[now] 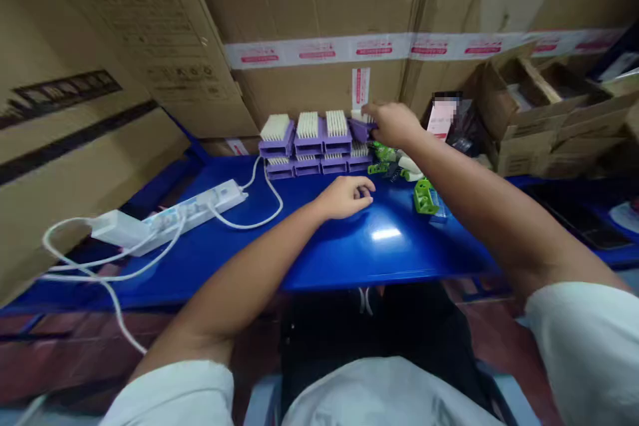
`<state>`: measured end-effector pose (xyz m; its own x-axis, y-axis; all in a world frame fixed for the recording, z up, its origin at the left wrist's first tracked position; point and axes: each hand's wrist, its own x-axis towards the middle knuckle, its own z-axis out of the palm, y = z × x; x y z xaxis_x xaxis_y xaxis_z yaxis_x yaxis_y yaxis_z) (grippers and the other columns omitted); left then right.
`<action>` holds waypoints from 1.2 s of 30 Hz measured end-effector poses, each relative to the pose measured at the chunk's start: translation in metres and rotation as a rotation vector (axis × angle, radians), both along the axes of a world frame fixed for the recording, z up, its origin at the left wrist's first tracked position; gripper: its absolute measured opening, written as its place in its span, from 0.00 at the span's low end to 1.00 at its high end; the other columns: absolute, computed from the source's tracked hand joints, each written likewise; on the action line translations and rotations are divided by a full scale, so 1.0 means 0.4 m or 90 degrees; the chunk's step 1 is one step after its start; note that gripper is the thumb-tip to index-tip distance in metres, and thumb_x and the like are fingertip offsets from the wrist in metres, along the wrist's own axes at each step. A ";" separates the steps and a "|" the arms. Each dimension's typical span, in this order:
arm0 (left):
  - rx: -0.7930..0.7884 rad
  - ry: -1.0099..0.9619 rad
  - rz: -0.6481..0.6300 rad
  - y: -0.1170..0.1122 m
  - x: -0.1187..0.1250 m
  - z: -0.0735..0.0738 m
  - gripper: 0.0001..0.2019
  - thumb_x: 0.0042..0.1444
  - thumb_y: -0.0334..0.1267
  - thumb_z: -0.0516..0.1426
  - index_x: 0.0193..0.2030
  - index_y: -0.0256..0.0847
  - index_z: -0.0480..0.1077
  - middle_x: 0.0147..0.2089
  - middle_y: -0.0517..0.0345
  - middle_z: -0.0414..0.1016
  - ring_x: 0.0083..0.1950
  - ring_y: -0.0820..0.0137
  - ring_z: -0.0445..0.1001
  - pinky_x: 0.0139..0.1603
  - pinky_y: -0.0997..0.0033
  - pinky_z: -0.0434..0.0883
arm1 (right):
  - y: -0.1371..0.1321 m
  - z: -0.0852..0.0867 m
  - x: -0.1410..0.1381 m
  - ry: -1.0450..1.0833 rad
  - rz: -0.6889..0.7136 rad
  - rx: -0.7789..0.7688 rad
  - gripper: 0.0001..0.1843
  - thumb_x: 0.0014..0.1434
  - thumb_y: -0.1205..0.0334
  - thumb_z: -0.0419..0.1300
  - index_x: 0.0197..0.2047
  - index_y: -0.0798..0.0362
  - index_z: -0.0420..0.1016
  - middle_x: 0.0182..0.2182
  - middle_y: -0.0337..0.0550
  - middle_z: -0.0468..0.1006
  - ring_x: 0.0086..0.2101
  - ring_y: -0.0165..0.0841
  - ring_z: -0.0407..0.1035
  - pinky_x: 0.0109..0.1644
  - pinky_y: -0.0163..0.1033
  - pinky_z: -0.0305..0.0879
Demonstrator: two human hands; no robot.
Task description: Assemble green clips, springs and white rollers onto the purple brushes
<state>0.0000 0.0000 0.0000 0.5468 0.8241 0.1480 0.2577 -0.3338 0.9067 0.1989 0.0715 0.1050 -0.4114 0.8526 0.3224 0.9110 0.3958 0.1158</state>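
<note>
My right hand (393, 122) grips a purple block with pale comb-like teeth (360, 128). It is tilted, at the upper right end of a two-row stack of similar purple blocks (309, 145). Whether it rests on the block below, I cannot make out. Over the blue table (329, 249), my left hand (345, 197) hovers in front of the stack, fingers loosely curled with a gap to the thumb and nothing between them. Beneath my right forearm lie green plastic parts (425, 197), with more green pieces (383, 154) beside the stack.
A white power strip (190, 213) with looping white cables (272, 210) occupies the left side. Cardboard (319, 6) walls the back. Open cardboard boxes (524, 106), a phone-like device with a lit screen (442, 116) and a dark flat object (579, 216) are at right.
</note>
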 end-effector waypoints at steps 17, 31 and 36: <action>-0.260 -0.430 -0.068 -0.005 -0.005 0.012 0.39 0.58 0.73 0.71 0.61 0.43 0.77 0.56 0.48 0.88 0.59 0.52 0.87 0.57 0.58 0.85 | -0.257 -0.202 0.061 -0.022 0.352 0.272 0.26 0.79 0.69 0.52 0.75 0.52 0.76 0.66 0.60 0.83 0.53 0.48 0.78 0.55 0.54 0.80; -0.219 -0.344 -0.036 0.053 -0.057 0.005 0.38 0.37 0.49 0.84 0.54 0.41 0.81 0.47 0.54 0.89 0.46 0.62 0.86 0.50 0.66 0.82 | -0.242 -0.101 0.153 0.249 0.479 0.038 0.14 0.77 0.53 0.63 0.55 0.53 0.85 0.45 0.50 0.91 0.42 0.39 0.85 0.49 0.44 0.80; -0.139 -0.002 -0.144 0.096 -0.131 0.035 0.46 0.39 0.47 0.81 0.67 0.40 0.78 0.60 0.45 0.88 0.58 0.50 0.86 0.59 0.58 0.81 | -0.204 -0.029 0.243 0.004 0.102 -0.263 0.17 0.61 0.61 0.69 0.52 0.51 0.91 0.42 0.46 0.92 0.38 0.42 0.82 0.44 0.44 0.70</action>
